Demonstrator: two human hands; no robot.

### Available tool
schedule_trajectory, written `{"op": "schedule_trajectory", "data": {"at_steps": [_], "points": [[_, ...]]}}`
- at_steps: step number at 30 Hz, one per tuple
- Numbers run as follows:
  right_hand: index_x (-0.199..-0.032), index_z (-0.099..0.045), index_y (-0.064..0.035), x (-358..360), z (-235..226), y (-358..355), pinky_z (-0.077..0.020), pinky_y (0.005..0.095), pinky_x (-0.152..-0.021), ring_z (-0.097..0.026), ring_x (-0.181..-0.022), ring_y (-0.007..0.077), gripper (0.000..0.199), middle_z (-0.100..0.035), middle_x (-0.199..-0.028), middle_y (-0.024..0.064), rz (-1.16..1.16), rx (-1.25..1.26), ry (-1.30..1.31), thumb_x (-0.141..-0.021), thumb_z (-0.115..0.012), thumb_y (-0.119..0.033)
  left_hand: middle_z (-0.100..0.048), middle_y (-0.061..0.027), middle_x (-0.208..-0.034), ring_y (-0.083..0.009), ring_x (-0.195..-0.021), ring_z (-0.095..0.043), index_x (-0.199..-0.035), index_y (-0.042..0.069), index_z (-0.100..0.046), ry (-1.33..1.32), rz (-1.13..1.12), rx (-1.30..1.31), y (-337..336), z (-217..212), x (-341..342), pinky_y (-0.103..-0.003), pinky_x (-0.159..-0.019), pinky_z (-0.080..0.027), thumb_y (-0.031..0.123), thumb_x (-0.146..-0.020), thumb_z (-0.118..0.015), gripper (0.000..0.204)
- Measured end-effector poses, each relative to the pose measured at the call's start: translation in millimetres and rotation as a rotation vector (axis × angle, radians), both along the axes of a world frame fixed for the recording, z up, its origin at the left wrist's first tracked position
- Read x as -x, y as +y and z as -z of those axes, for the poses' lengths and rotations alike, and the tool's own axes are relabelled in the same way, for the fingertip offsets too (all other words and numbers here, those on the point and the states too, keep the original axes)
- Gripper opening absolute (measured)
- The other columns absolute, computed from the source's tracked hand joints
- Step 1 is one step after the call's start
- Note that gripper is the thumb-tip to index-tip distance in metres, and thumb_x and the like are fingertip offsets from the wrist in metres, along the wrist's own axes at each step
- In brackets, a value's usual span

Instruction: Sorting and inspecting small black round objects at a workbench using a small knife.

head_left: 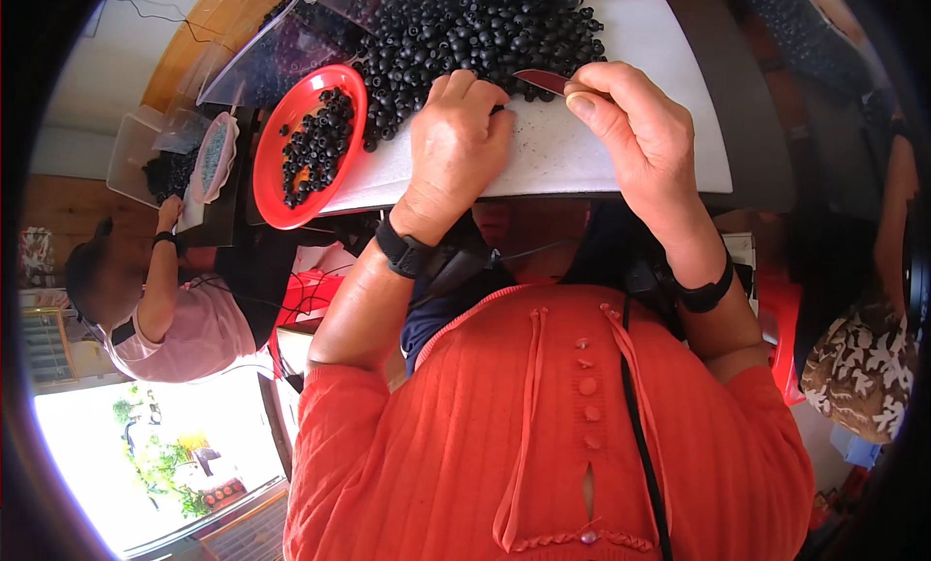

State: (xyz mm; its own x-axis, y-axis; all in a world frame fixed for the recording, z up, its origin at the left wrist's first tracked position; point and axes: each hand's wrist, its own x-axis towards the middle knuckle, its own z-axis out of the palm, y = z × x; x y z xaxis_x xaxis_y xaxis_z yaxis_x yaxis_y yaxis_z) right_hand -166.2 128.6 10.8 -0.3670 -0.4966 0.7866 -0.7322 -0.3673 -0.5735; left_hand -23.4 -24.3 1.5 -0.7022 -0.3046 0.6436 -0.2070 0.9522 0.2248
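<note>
A big heap of small round black pieces, many with a hole [465,28], lies on a white board [669,125]. At the heap's near edge my left hand [451,134] is closed, its thumb and forefinger pinching one black piece [499,107] that is mostly hidden. My right hand [640,125] grips a small knife [543,80] by its end, between thumb and bent forefinger. The blade points left toward the heap, a short way from my left hand. Left of that hand, a red oval dish [264,178] holds several more black pieces.
A clear plastic bin [281,47] stands at the far left of the heap. Farther left, a person in a pink top [184,333] works beside a pink-rimmed dish [231,134]. Another person's arm [900,188] shows at the right rim. The board's near edge faces my body.
</note>
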Motion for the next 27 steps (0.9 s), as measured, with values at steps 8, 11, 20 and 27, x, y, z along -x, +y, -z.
{"op": "schedule_trajectory", "data": {"at_steps": [8, 11, 20, 27], "points": [[-0.105, -0.068, -0.0014, 3.9, 4.7, -6.2, -0.0544, 0.0279, -0.068, -0.07, -0.075, 0.0174, 0.008, -0.072, -0.086, 0.009, -0.062, -0.054, -0.081, -0.097, -0.07, -0.004, -0.065, -0.0114, -0.092, -0.0342, -0.093, -0.063, -0.097, 0.003, -0.071, 0.008, -0.003, -0.23, 1.7, -3.8, -17.7, -0.044, -0.078, -0.053, 0.002, -0.078, -0.074, 0.019], [-0.105, -0.068, -0.0013, 6.7, 9.3, -8.5, -0.0546, 0.0271, -0.068, -0.071, -0.075, 0.0162, 0.008, -0.073, -0.085, 0.0082, -0.049, -0.034, -0.068, -0.098, -0.07, -0.005, -0.065, -0.0115, -0.095, -0.0342, -0.094, -0.063, -0.096, 0.002, -0.071, -0.019, 0.017, -0.248, 3.7, -4.8, -18.0, -0.044, -0.078, -0.053, 0.003, -0.078, -0.076, 0.019], [-0.099, -0.069, -0.001, -0.9, -0.8, -10.9, -0.0556, 0.0282, -0.063, -0.072, -0.069, 0.0166, 0.011, -0.075, -0.081, 0.0079, -0.079, 0.033, -0.04, -0.096, -0.074, -0.01, -0.062, -0.0136, -0.096, -0.0348, -0.094, -0.063, -0.1, 0.001, -0.071, -0.157, -0.01, 0.083, 0.0, -1.3, -5.0, -0.042, -0.077, -0.054, 0.002, -0.079, -0.074, 0.021], [-0.086, -0.069, -0.0053, -4.8, -9.5, -12.9, -0.0441, 0.0341, -0.05, -0.058, -0.051, 0.0215, 0.021, -0.063, -0.062, 0.0093, 0.003, -0.215, -0.067, -0.097, -0.075, -0.022, -0.066, -0.0063, -0.097, -0.0171, -0.085, -0.064, -0.11, 0.001, -0.072, 0.072, 0.187, -0.513, 4.3, -13.4, -23.2, -0.033, -0.068, -0.052, 0.001, -0.092, -0.07, 0.018]]}}
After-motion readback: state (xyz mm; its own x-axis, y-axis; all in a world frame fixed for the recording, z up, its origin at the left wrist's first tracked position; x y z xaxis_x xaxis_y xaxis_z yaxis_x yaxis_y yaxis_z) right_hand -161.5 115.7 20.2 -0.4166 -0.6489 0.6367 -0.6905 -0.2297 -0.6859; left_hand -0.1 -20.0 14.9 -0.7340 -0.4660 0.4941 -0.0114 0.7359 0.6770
